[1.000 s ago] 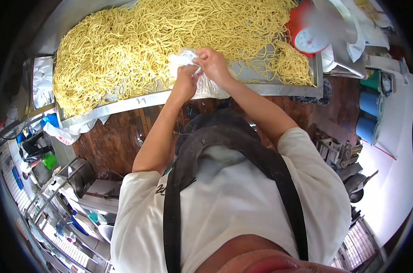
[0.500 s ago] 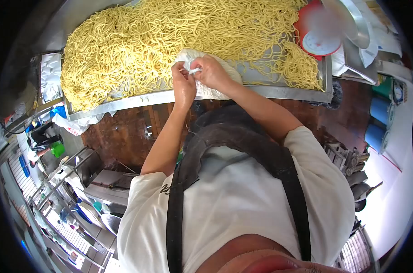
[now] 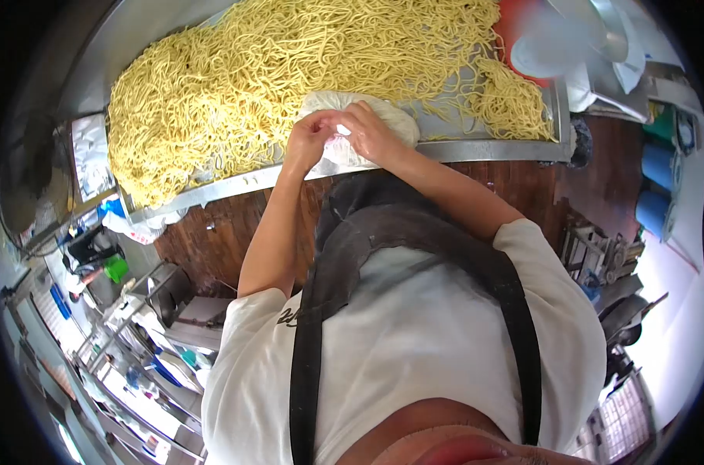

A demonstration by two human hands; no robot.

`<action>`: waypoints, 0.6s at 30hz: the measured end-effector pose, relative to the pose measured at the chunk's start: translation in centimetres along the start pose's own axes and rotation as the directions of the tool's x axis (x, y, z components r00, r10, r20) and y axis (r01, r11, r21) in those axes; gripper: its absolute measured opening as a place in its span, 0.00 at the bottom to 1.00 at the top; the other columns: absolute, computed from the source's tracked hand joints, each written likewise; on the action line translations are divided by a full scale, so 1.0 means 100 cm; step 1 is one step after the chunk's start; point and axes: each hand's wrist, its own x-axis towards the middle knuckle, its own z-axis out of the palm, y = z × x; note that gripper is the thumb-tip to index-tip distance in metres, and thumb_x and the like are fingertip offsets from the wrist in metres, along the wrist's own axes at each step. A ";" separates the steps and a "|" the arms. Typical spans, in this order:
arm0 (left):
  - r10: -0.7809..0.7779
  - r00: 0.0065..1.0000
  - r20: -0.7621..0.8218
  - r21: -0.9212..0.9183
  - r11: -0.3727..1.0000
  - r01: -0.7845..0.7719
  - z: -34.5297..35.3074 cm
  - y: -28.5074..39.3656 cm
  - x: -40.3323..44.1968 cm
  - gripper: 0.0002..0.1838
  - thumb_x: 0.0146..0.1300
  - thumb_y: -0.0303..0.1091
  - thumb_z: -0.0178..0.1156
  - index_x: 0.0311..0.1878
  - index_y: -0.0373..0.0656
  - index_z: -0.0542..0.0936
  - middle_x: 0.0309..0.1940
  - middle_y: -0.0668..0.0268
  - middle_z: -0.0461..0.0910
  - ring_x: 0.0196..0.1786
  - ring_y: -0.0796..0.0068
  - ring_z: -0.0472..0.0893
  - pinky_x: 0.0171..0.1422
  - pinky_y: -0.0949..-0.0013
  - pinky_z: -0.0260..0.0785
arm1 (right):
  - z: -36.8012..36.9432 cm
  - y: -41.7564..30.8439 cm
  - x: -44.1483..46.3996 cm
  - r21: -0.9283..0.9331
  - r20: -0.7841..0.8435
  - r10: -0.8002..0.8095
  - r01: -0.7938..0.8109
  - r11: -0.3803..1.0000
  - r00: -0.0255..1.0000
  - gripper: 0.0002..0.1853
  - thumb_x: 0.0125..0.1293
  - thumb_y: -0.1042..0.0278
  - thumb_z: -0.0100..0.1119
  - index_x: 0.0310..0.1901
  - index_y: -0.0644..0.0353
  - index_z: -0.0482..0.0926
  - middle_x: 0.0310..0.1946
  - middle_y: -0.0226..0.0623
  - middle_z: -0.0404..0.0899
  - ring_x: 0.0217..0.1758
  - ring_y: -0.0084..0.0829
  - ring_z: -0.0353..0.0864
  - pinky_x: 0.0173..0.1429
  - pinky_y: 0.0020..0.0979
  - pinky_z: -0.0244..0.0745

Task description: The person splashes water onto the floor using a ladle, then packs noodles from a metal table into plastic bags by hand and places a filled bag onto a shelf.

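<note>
A filled white translucent plastic bag (image 3: 402,124) lies at the near edge of the metal tray (image 3: 484,149). My left hand (image 3: 309,141) is at the left side of the bag's gathered top, its fingers bent and closed on the plastic. From the right, my right hand (image 3: 369,136) pinches the same top, fingertips close to those of the left. A small white bit of the bag (image 3: 342,130) shows between them. Exactly how the plastic is twisted there is hidden. Yellow noodles (image 3: 290,54) are spread in a thick layer behind and left of the bag.
A smaller heap of noodles (image 3: 511,101) lies at the tray's right end. Beyond it are a red basin (image 3: 511,39) and a blurred pale round thing. Brown floor (image 3: 220,232) shows below the tray, with metal racks at left and blue containers (image 3: 654,213) at right.
My hands have turned and drawn slightly lower over the bag. The twisted white end that stood out between my fingers is now mostly covered. The whole view has tilted a little.
</note>
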 end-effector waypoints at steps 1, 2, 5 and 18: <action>-0.004 1.000 0.000 0.049 0.999 0.004 0.002 0.002 0.001 0.14 0.63 0.21 0.59 0.52 0.37 0.83 0.34 0.67 0.77 0.36 0.77 0.77 0.42 0.74 0.71 | 0.001 0.003 0.000 0.001 -0.046 0.015 -0.015 1.000 0.999 0.17 0.54 0.81 0.59 0.46 0.57 0.76 0.37 0.43 0.73 0.45 0.45 0.73 0.52 0.40 0.69; 0.137 0.991 -0.006 0.160 0.978 -0.134 0.006 -0.001 0.004 0.14 0.63 0.21 0.60 0.52 0.39 0.83 0.34 0.65 0.77 0.37 0.74 0.77 0.43 0.72 0.70 | 0.002 0.005 -0.001 0.003 -0.092 0.034 -0.034 0.999 0.995 0.15 0.55 0.79 0.59 0.45 0.57 0.76 0.36 0.42 0.72 0.44 0.46 0.73 0.50 0.41 0.69; 0.449 0.886 0.116 0.478 0.757 -0.447 0.013 -0.007 0.008 0.16 0.63 0.21 0.60 0.55 0.41 0.81 0.36 0.60 0.73 0.40 0.66 0.75 0.47 0.65 0.70 | -0.001 0.009 -0.002 -0.132 -0.149 0.033 -0.053 0.990 0.988 0.09 0.57 0.74 0.59 0.41 0.58 0.76 0.36 0.41 0.73 0.43 0.46 0.74 0.47 0.42 0.70; 0.392 0.632 0.668 0.306 0.630 -0.714 0.047 0.051 -0.002 0.12 0.65 0.31 0.55 0.47 0.34 0.76 0.39 0.48 0.81 0.43 0.44 0.80 0.45 0.56 0.72 | -0.031 -0.090 -0.015 0.220 -0.548 0.464 -0.415 0.883 0.696 0.07 0.60 0.70 0.62 0.34 0.62 0.74 0.30 0.48 0.76 0.38 0.53 0.77 0.41 0.45 0.72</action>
